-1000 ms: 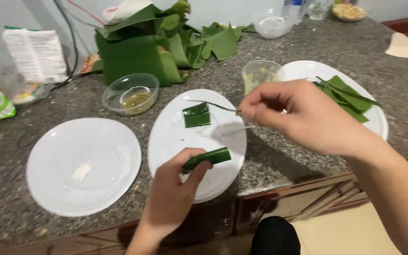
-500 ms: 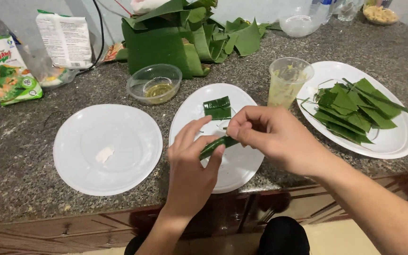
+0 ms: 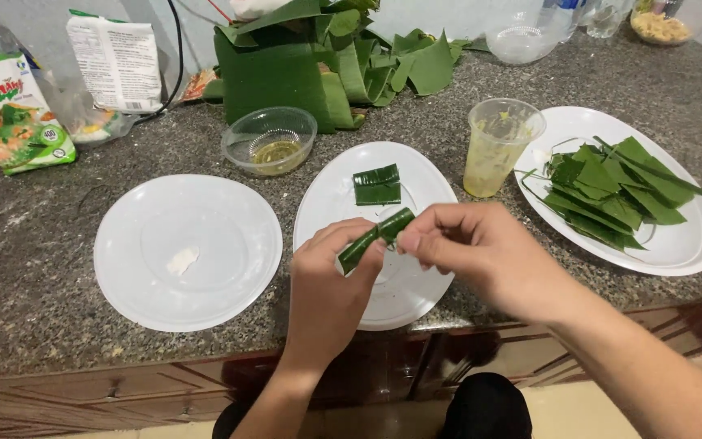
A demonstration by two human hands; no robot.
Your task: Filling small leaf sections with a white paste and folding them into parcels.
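My left hand [image 3: 328, 284] and my right hand [image 3: 481, 254] meet over the middle white plate [image 3: 327, 203], both pinching a small rolled green leaf parcel [image 3: 375, 237]. The left fingers grip its lower left end, the right fingers its upper right end. A folded square leaf parcel [image 3: 377, 184] lies flat on the same plate, just beyond the hands. To the right, an oval white plate [image 3: 688, 244] carries a heap of cut leaf pieces [image 3: 615, 191].
A clear plastic cup [image 3: 497, 146] of yellowish liquid stands between the two right plates. A white plate [image 3: 187, 250] with a pale smear sits left, a clear bowl [image 3: 270, 140] of oil behind. Stacked banana leaves [image 3: 318, 57] and packets [image 3: 18, 110] line the back of the granite counter.
My right hand came down from above the plate and joined the left on the rolled parcel. The view shifted, bringing the right plate and cup fully into sight.
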